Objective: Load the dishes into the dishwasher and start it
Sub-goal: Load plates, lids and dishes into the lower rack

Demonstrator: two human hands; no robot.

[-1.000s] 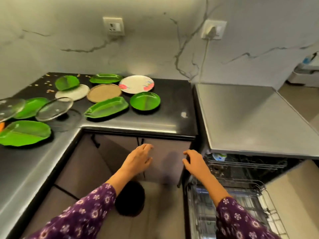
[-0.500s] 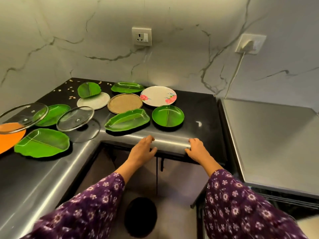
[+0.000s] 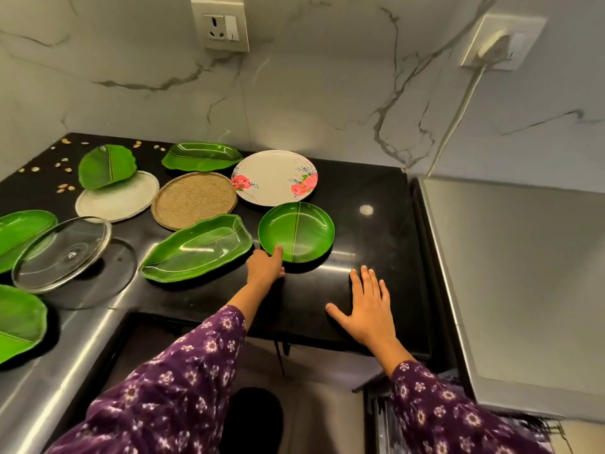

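Note:
A round green plate lies on the black counter. My left hand is at its near left rim, thumb over the edge and fingers curled at it. My right hand lies flat on the counter with straight fingers, to the right of the plate. Several more dishes are spread out to the left: a long green leaf tray, a flowered white plate, a brown round plate, a white plate with a green leaf dish on it, and a glass lid. The dishwasher's steel top is at the right, and its open front is mostly hidden by my right sleeve.
More green leaf dishes lie at the back and the left edge. Small seeds or shells dot the back left corner. A cable runs from a wall socket down behind the dishwasher. Cabinet doors and a dark round object are on the floor side below.
Both hands rose from the counter's front edge onto the counter. My left hand reached the round green plate's rim, and my right hand flattened on the black surface. The view moved closer.

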